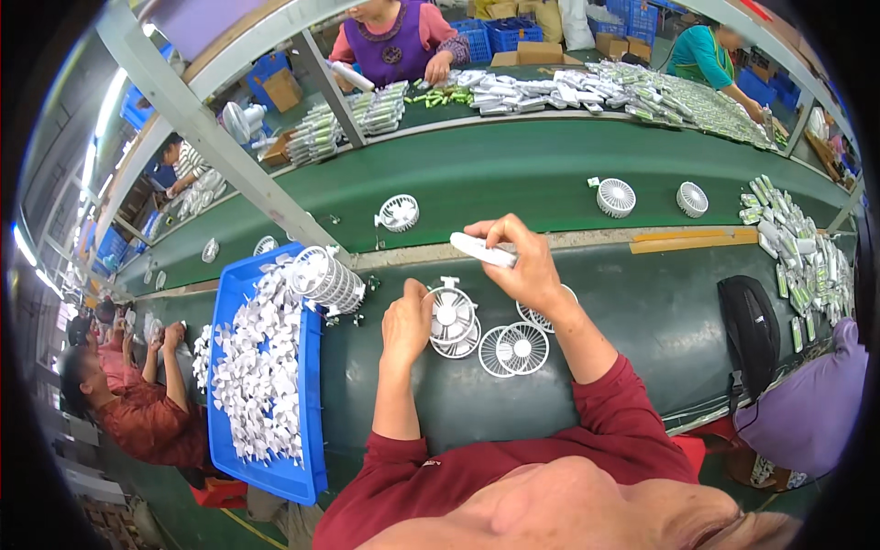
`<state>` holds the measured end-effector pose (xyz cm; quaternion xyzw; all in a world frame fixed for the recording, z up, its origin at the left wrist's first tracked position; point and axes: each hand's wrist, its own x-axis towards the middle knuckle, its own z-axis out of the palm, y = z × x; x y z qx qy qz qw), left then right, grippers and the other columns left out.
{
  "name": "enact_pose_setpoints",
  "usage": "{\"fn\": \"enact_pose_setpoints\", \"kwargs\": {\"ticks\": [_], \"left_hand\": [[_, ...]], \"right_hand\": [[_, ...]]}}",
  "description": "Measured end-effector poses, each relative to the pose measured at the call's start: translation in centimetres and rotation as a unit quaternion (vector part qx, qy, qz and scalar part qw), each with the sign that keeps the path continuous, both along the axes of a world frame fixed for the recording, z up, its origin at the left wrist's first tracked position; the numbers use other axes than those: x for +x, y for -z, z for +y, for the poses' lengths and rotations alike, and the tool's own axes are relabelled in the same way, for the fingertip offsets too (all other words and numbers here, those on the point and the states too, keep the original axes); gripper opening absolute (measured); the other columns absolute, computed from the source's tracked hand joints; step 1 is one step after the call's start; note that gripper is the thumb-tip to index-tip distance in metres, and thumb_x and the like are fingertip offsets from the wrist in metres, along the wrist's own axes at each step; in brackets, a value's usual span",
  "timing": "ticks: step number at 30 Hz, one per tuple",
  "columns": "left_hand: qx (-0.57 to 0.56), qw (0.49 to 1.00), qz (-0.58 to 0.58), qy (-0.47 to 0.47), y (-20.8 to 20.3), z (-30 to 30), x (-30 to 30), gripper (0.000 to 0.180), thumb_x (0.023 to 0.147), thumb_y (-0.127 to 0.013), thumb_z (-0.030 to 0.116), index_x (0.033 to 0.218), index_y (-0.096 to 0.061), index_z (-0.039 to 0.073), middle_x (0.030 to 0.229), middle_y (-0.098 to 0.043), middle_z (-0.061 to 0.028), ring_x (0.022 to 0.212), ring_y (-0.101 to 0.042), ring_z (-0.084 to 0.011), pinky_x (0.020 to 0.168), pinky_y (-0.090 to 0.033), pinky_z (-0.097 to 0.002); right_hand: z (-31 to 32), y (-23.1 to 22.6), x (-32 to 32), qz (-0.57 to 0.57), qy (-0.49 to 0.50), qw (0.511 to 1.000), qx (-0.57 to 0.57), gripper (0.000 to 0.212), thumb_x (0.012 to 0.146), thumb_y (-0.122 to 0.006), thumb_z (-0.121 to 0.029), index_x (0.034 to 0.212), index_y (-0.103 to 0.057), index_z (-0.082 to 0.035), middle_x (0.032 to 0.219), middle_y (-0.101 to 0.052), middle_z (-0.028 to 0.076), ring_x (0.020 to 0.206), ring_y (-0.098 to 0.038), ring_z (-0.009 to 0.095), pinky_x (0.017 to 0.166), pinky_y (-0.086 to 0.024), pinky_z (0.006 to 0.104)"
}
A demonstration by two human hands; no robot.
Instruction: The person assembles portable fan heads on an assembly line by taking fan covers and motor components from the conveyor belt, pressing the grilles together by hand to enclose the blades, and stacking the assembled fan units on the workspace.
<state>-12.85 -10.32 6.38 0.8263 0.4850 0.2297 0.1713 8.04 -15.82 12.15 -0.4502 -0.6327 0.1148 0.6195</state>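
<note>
My left hand is closed on the left rim of a white round fan housing with a small stub at its top. That housing lies over another round white fan part on the green work surface. Raised above and to the right, my right hand pinches a white oblong piece between thumb and fingers, apart from the housing. Its slim, rounded side shows, and I cannot tell its exact kind. Two overlapping round fan grilles lie just below, and another grille is partly hidden behind my right forearm.
A blue bin of white fan blades stands at left, beside stacked fan housings. Fan heads sit on the green conveyor belt. A black bag and piled handles are at right. A metal post slants across. Co-workers sit around.
</note>
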Motion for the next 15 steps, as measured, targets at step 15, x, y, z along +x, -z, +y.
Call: {"fn": "enact_pose_setpoints", "kwargs": {"ticks": [15], "left_hand": [[-0.471, 0.515, -0.711, 0.084, -0.3, 3.3, 8.8, 0.041, 0.097, -0.044, 0.042, 0.117, -0.057, 0.008, 0.108, -0.064, -0.0066, 0.095, -0.063, -0.0191, 0.082, -0.053, -0.0347]], "right_hand": [[1.6, 2.2, -0.8, -0.218, 0.019, 0.975, 0.029, 0.04, 0.068, -0.078, -0.023, 0.088, -0.049, -0.005, 0.14, -0.038, 0.024, 0.132, -0.032, 0.041, 0.106, -0.03, 0.0484]]}}
